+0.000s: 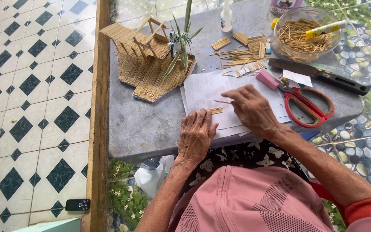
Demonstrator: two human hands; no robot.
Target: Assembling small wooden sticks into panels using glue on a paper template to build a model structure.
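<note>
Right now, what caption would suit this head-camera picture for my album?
Left hand steadies a small row of sticks on white paper while the right hand adds another stick, beside a stick-built model house.

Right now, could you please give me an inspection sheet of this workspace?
Surface: grey stone table, white paper sheets laid on it.
Job's things: thin stick pinched in the right hand; small row of joined sticks at the left hand.
Clutter: stick-built model house, loose sticks, glass bowl of sticks, red scissors, knife, glue bottle.
Grippers: both hands bare, resting on the paper.
Cables: nothing seen.
Surroundings: tiled floor, black phone lying on it.
</note>
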